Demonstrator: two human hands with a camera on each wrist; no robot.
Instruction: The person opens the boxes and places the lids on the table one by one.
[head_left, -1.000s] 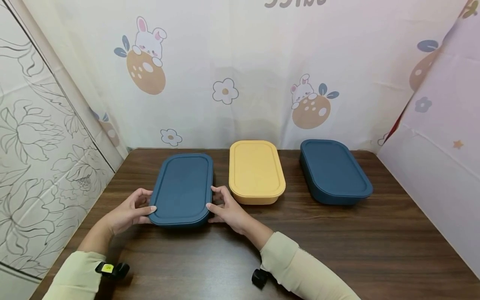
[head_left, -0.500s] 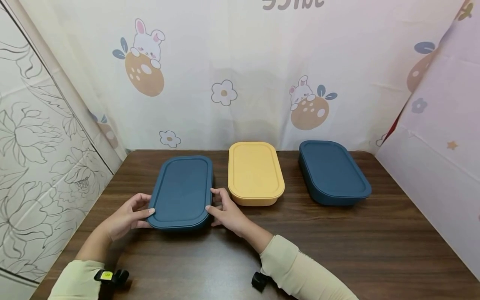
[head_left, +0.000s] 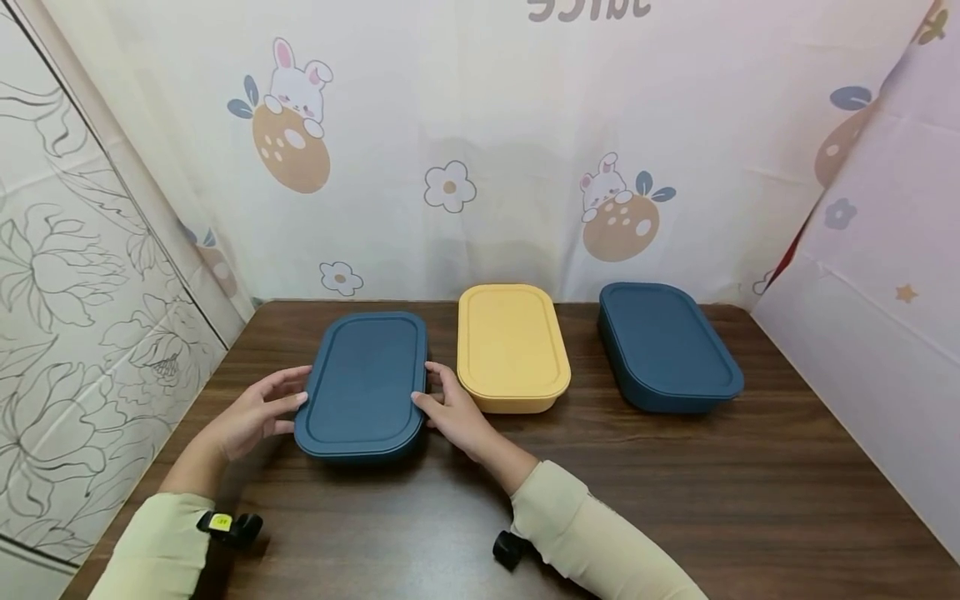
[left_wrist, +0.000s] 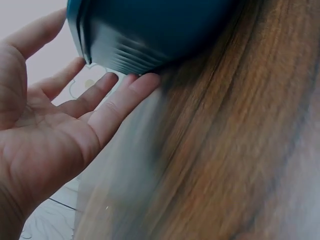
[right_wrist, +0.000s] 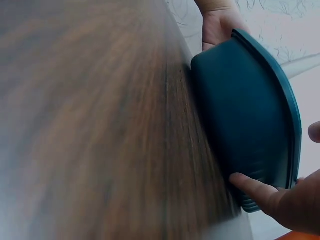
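The wooden table spreads under both hands, its brown grain running out ahead of them to a curtain printed with rabbits and flowers. Between the 2 hands lies the near blue box, lid on, flat on the wood. Just beyond the right hand's fingertips stands the yellow box, close beside the near blue box without touching it. Well off to the right of that hand sits the far blue box, also lidded.

The left hand is spread wide, fingers straight and relaxed, their tips at the box's left wall near the front corner; in the left wrist view they lie just under the rim. The right hand rests against the box's right wall, fingers lightly extended, 1 fingertip pressing the ribbed corner in the right wrist view.
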